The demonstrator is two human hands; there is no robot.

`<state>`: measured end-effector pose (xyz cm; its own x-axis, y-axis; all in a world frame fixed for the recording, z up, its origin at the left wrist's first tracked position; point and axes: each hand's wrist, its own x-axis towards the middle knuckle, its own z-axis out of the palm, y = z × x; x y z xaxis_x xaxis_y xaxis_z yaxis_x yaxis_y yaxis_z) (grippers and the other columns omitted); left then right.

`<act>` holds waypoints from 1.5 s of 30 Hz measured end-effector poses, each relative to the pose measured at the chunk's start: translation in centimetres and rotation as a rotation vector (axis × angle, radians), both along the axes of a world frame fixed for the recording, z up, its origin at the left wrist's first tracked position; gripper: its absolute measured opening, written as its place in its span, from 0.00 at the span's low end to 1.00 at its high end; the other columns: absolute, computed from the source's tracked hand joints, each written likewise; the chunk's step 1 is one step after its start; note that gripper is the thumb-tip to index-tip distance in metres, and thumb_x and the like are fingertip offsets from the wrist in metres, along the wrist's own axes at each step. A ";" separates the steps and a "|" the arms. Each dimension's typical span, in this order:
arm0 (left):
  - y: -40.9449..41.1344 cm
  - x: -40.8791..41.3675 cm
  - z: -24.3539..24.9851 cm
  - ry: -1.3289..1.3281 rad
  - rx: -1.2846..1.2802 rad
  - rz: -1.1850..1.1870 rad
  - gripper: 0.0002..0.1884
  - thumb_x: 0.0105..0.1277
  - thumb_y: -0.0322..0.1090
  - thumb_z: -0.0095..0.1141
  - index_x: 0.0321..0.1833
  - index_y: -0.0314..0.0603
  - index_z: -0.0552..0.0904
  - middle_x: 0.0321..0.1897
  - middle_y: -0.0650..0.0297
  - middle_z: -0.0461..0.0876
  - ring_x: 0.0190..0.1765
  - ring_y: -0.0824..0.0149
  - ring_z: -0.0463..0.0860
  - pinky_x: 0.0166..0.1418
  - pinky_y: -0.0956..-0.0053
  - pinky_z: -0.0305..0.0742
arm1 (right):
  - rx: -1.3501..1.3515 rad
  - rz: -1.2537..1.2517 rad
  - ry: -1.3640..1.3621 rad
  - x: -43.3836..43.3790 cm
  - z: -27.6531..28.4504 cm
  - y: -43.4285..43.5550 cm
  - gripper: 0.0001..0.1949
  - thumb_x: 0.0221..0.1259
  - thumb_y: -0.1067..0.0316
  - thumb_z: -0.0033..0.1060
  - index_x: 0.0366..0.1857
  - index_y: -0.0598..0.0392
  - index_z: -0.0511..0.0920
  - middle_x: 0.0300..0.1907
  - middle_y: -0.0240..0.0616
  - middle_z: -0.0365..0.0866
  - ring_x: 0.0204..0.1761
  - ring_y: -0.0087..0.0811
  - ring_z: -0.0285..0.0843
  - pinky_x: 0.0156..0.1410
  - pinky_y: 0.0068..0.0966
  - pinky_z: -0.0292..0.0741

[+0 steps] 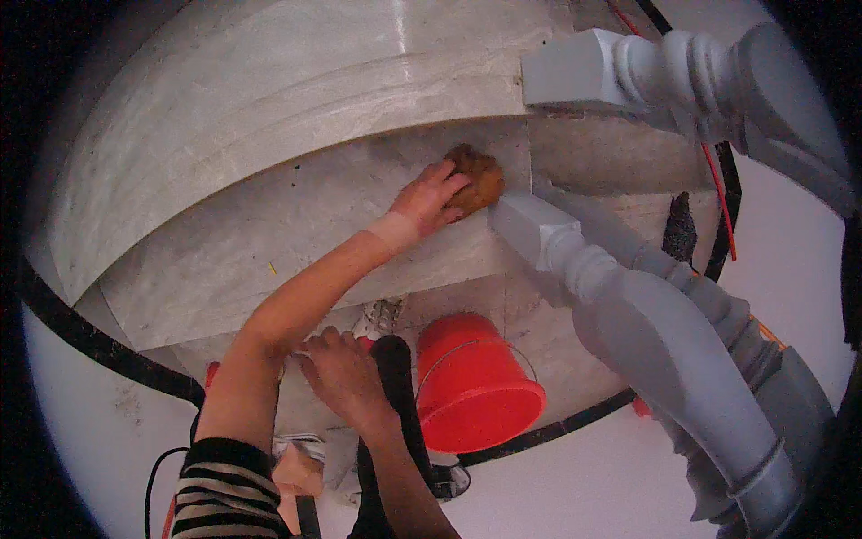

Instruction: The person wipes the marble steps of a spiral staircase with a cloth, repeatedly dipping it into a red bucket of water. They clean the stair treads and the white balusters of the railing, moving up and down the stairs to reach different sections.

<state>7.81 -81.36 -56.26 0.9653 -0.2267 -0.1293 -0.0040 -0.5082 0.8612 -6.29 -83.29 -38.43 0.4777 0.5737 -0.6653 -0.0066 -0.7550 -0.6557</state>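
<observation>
My left hand (431,199), in a black-and-light striped sleeve, is closed on a brown sponge (479,180). The sponge touches the grey stone-look step (337,182), beside the square foot of a grey baluster (539,219). My right hand (343,374) is lower, close to my left elbow, with its fingers loosely bent and apart; nothing shows in it. A red plastic bucket (471,377) with a wire handle stands to its right, on a lower level.
Another grey turned baluster (572,71) is at the upper right. A dark, ragged object (680,229) lies on a step at the right. Black edging (108,347) curves around the steps, and a red cord (719,202) hangs over it at the right.
</observation>
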 end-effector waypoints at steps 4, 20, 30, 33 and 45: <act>-0.3 -6.1 0.0 -0.028 0.040 -0.212 0.23 0.49 0.33 0.64 0.51 0.47 0.74 0.49 0.55 0.69 0.53 0.50 0.71 0.53 0.61 0.73 | -0.064 -0.468 -0.135 0.6 0.4 -0.9 0.09 0.61 0.69 0.53 0.44 0.57 0.75 0.40 0.46 0.76 0.43 0.44 0.75 0.47 0.37 0.73; -14.1 -5.2 -1.4 -0.288 0.170 -0.296 0.24 0.49 0.28 0.58 0.53 0.47 0.76 0.55 0.60 0.72 0.57 0.54 0.71 0.56 0.62 0.71 | 0.140 -1.014 -0.492 -0.2 2.6 -4.0 0.09 0.63 0.74 0.52 0.45 0.62 0.75 0.43 0.44 0.74 0.45 0.36 0.73 0.50 0.27 0.71; -2.0 -9.6 1.0 -0.015 0.214 -0.154 0.24 0.51 0.28 0.58 0.54 0.49 0.75 0.53 0.59 0.71 0.57 0.56 0.71 0.55 0.62 0.70 | 0.182 -1.038 -0.467 -0.4 2.0 -4.3 0.11 0.62 0.71 0.53 0.47 0.60 0.75 0.46 0.45 0.73 0.46 0.40 0.74 0.49 0.31 0.74; -2.2 -11.3 0.7 0.051 0.089 0.260 0.28 0.52 0.27 0.59 0.59 0.48 0.71 0.58 0.53 0.68 0.59 0.51 0.69 0.59 0.60 0.69 | 0.174 -1.029 -0.485 -0.3 1.9 -4.5 0.11 0.63 0.71 0.53 0.47 0.60 0.75 0.46 0.46 0.74 0.48 0.41 0.73 0.51 0.32 0.73; -16.1 -11.4 1.5 0.108 0.010 0.013 0.25 0.58 0.37 0.53 0.60 0.44 0.68 0.61 0.50 0.63 0.60 0.47 0.68 0.59 0.61 0.70 | 0.167 -1.114 -0.478 -1.1 3.1 -4.3 0.09 0.64 0.75 0.49 0.45 0.63 0.73 0.44 0.41 0.75 0.47 0.33 0.73 0.52 0.27 0.71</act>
